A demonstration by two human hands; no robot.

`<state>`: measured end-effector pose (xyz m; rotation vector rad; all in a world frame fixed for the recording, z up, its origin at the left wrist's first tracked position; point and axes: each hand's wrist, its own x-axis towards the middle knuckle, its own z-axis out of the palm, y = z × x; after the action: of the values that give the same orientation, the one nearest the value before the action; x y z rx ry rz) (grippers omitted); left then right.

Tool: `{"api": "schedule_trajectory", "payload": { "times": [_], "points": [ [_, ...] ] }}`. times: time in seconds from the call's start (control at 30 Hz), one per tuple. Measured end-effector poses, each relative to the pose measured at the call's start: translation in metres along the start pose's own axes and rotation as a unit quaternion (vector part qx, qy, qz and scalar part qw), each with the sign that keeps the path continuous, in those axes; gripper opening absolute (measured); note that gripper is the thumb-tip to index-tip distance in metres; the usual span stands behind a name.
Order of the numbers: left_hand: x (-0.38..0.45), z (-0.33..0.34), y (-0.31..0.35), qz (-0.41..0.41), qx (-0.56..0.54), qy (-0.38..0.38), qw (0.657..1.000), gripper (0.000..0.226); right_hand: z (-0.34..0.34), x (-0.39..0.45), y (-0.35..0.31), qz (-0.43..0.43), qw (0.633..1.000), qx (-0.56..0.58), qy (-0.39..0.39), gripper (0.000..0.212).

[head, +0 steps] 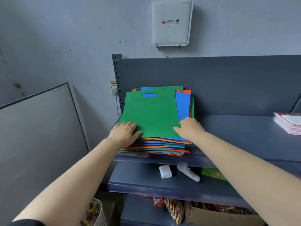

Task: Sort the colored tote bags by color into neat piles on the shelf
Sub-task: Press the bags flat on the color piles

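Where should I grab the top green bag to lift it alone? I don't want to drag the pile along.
Take the green bag by its near edge, coming from the front. That edge overhangs the mixed stack, so fingers can slip under it; the left hand and right hand already sit at its near corners. The handle slot at the far end is a longer reach.

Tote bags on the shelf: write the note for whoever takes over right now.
Left hand: grips the near left corner of the top green bag.
Right hand: grips its near right corner.
Bags: one mixed stack of green, blue, orange and red at the left end of the shelf.
Done: no sorted colour piles visible.
Left: lift off the green bag, start a pile per colour, work through the stack.
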<state>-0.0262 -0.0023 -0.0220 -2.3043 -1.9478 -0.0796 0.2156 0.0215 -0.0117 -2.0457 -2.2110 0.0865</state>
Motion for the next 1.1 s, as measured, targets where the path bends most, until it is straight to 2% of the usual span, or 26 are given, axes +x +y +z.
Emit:
{"api": "schedule_trajectory", "payload": {
  "times": [0.17, 0.27, 0.33, 0.37, 0.43, 0.5, 0.63, 0.73, 0.83, 0.87, 1.0, 1.1],
  "points": [
    [0.018, 0.005, -0.003, 0.054, -0.044, -0.01, 0.998, 0.053, 0.008, 0.028, 0.002, 0.109, 0.985, 0.133, 0.02, 0.048],
    [0.024, 0.006, 0.003, 0.076, -0.054, -0.004, 0.996, 0.052, 0.005, 0.037, 0.008, 0.138, 0.962, 0.234, 0.029, 0.049],
    [0.027, 0.006, 0.006, 0.083, -0.06, -0.002, 0.995, 0.052, 0.006, 0.041, 0.013, 0.136, 0.949, 0.277, 0.06, 0.048],
    [0.029, 0.005, 0.007, 0.086, -0.067, -0.008, 0.994, 0.052, 0.007, 0.041, 0.015, 0.126, 0.949, 0.278, 0.081, 0.045],
    [0.031, 0.003, 0.008, 0.084, -0.093, -0.024, 0.992, 0.05, 0.008, 0.039, 0.017, 0.111, 0.951, 0.265, 0.117, 0.024],
    [0.035, 0.0, 0.004, 0.064, -0.124, -0.005, 0.99, 0.046, 0.006, 0.036, 0.021, 0.111, 0.937, 0.289, 0.163, 0.004],
    [0.038, 0.001, -0.011, -0.018, -0.157, 0.062, 0.985, 0.04, 0.007, 0.031, 0.044, 0.135, 0.887, 0.379, 0.228, 0.02],
    [0.039, 0.009, -0.018, -0.088, -0.165, 0.058, 0.981, 0.044, 0.012, 0.024, 0.062, 0.151, 0.836, 0.463, 0.252, 0.028],
    [0.043, 0.011, -0.019, -0.155, -0.213, 0.042, 0.964, 0.037, 0.011, 0.015, 0.071, 0.165, 0.806, 0.503, 0.265, 0.033],
    [0.043, 0.009, -0.02, -0.17, -0.234, 0.034, 0.957, 0.042, 0.01, 0.012, 0.073, 0.169, 0.796, 0.515, 0.269, 0.034],
    [0.044, 0.0, -0.022, -0.2, -0.294, 0.021, 0.935, 0.05, 0.009, 0.006, 0.075, 0.166, 0.776, 0.544, 0.271, 0.035],
    [0.043, -0.004, -0.024, -0.194, -0.306, 0.033, 0.931, 0.048, 0.009, 0.002, 0.074, 0.154, 0.772, 0.554, 0.271, 0.035]
  ]
}}
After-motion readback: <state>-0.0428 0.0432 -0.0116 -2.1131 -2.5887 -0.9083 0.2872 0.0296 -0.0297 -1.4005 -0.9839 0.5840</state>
